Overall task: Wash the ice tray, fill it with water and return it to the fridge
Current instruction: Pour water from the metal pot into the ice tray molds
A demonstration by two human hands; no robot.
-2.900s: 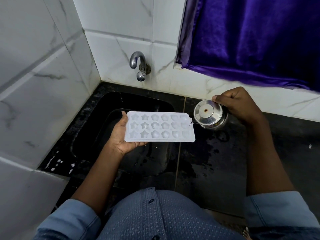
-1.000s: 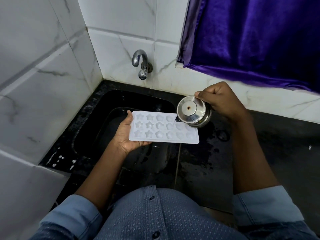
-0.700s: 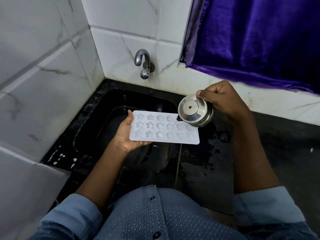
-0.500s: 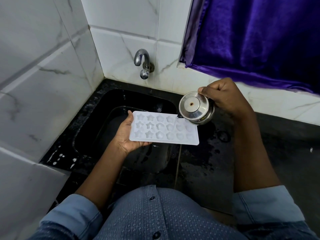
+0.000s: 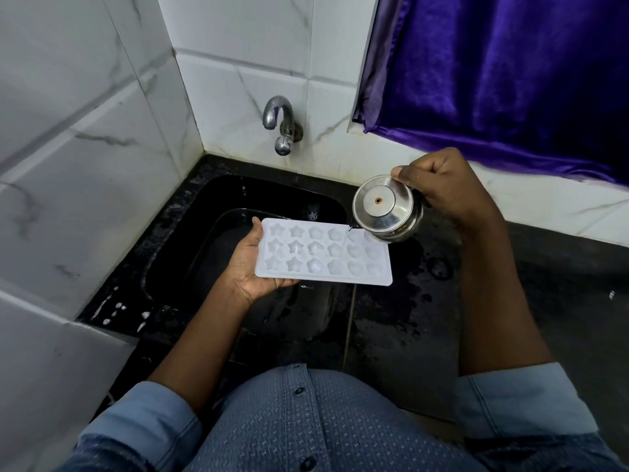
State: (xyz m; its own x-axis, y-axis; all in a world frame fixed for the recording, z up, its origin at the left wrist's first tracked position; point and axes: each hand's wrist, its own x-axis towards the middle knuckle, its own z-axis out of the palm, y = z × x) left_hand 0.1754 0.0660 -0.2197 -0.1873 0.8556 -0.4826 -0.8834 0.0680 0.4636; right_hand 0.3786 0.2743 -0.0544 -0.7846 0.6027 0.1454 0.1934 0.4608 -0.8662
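Now left grip [image 5: 250, 267] holds ice tray [image 5: 323, 258] by left edge above sink [image 5: 177, 253]; right grip [image 5: 442, 189] clasps tilted pot [image 5: 384, 207].

The left grip [image 5: 246, 267] lies palm up near the centre, holding the ice tray [image 5: 323, 258] by its left end, thumb at the far corner and forearm bare. The right grip [image 5: 442, 187], farther away and to the right, curls round a tilted steel pot [image 5: 384, 209], knuckles up.
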